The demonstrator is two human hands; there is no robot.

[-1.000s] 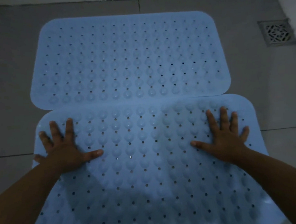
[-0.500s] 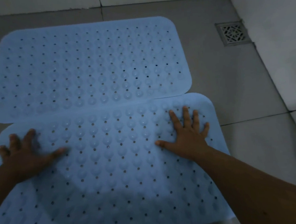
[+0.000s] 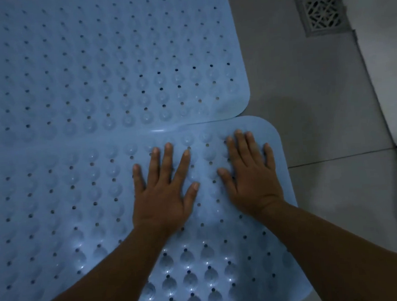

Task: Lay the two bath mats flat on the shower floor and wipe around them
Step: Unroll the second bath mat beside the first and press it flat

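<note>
Both hands lie flat, palms down, on the near bath mat (image 3: 67,206), close to its far right corner. The left hand (image 3: 163,195) has its fingers spread wide. The right hand (image 3: 253,181) is just beside it, nearer the corner, fingers closer together. Both forearms are bare and stretched forward.

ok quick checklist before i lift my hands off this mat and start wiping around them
1. Both hands flat on the near mat: ok; left hand and right hand are pressed open, side by side near its far right corner.
2. Far mat lying flat: ok in the part in view.
3. Seam between the mats: not ok; a small raised ripple shows at the near mat's far edge.
4. Floor drain uncovered: ok; it sits clear of both mats.
5. Wiping cloth ready: cannot tell; none in view.
6. Left ends of both mats: cannot tell; out of frame.
</note>
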